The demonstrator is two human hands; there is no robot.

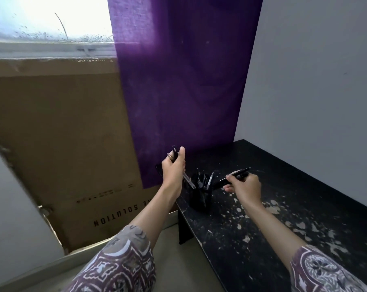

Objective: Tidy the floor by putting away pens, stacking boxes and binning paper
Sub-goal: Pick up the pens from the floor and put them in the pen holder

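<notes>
A black pen holder [200, 196] stands near the left end of a black table [283, 218], with several pens sticking out of its top. My left hand [174, 167] is raised just left of the holder and grips a bundle of pens [190, 182], a clear one pointing down toward the holder. My right hand [244, 184] hovers just right of the holder and pinches a black pen [237, 174] that lies nearly level, one end close to the holder's rim.
The table's black top is scratched and flecked with pale chips. A large flattened cardboard box [58, 144] leans against the wall under the window at left. A purple curtain [178, 81] hangs behind the holder. A grey wall [315, 81] borders the table on the right.
</notes>
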